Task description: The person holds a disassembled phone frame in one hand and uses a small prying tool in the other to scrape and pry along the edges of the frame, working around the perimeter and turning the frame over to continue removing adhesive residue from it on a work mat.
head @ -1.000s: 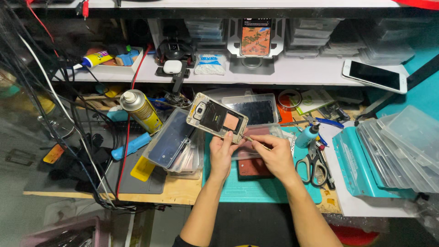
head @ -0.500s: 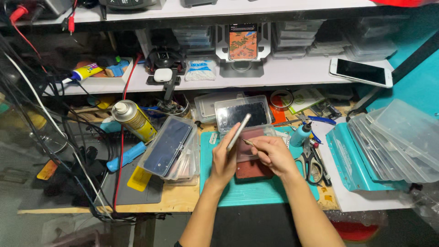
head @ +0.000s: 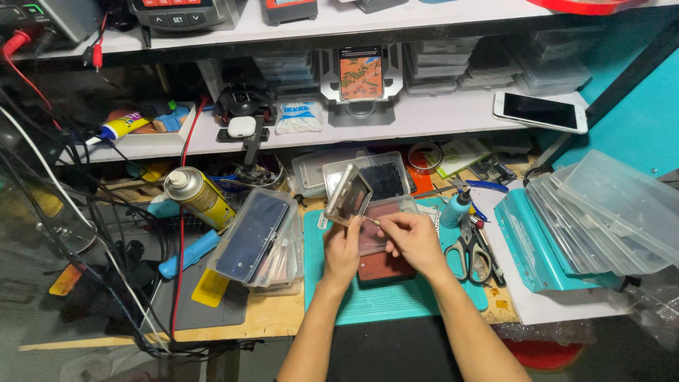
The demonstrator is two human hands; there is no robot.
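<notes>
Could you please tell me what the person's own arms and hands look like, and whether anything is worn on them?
Both forearms are bare as far as the frame's bottom edge: no sleeves, gloves or watch show. The left hand and right hand carry no visible rings or markings.

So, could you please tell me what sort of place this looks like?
Most likely a phone repair bench. The left hand holds an opened phone frame while the right hand works a fine tool at it. Clear plastic parts boxes and a spray can crowd the bench.
</notes>
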